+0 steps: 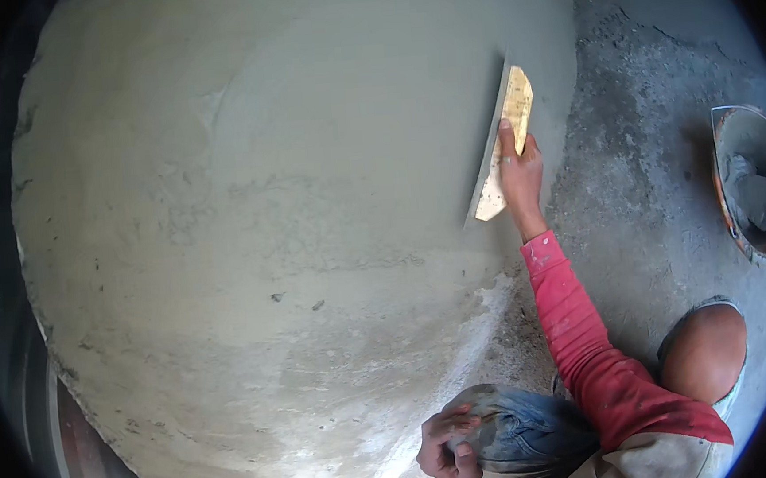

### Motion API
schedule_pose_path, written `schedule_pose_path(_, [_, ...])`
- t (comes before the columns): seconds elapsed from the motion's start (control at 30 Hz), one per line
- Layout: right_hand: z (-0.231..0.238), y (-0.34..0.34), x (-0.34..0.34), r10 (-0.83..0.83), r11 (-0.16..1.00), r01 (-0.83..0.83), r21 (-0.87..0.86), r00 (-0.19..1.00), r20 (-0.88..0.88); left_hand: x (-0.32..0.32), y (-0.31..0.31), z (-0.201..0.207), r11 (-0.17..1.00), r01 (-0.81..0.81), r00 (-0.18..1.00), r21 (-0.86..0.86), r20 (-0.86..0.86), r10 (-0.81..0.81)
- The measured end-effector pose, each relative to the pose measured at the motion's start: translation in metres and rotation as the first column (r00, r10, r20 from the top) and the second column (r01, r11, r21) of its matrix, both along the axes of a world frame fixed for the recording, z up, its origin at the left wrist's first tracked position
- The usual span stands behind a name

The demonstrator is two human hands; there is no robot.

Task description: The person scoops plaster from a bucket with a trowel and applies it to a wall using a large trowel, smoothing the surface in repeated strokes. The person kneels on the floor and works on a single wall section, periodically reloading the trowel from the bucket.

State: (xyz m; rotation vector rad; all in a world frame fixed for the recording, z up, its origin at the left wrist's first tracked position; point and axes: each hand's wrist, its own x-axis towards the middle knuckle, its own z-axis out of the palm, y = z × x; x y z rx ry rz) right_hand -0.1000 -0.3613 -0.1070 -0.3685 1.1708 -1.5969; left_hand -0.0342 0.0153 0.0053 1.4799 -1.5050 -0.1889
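Trowel [493, 162] gripped in right hand [522, 171], held at smooth grey plaster [367, 133] leftward; left hand [451, 447] loosely curled, seemingly empty, at knee [529, 429] — trowel best tilted slightly, pressure kept even.

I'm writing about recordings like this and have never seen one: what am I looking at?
No machine here, just a person's two bare hands. The single picture comes from a wide fisheye camera on their head, looking down, so straight edges bend near its rim. The right hand holds a trowel at a broad grey surface, which has a few dark specks. The left hand is at a blue-clothed knee, holding no tool. At far right is a bucket with grey material inside.
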Motion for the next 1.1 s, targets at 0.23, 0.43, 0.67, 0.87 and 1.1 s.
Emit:
schedule_pose_path(0.23, [0.302,0.016,0.013,0.066,0.807,-0.071,-0.586,0.997,-0.03,-0.012,0.004,0.005,0.999,-0.01,0.993,0.045,0.121,0.004])
schedule_pose_path(0.43, [0.282,0.044,0.013,0.429,0.606,-0.15,-0.781,0.889,0.162,-0.012,-0.001,0.001,0.995,-0.054,0.99,0.079,0.137,0.043])
schedule_pose_path(0.67, [-0.091,0.017,-0.064,0.293,0.938,-0.15,-0.314,0.825,0.482,-0.011,-0.011,-0.005,0.994,-0.107,0.99,0.004,0.09,0.106])
schedule_pose_path(0.87, [-0.15,-0.014,-0.055,-0.038,0.999,0.041,0.028,0.995,-0.094,-0.004,-0.016,-0.011,0.985,-0.156,0.986,0.068,0.077,0.15])
schedule_pose_path(1.1, [-0.061,0.087,0.042,0.009,0.901,-0.143,-0.41,0.95,-0.312,0.007,-0.024,-0.013,0.985,-0.112,0.99,0.128,0.105,0.099])
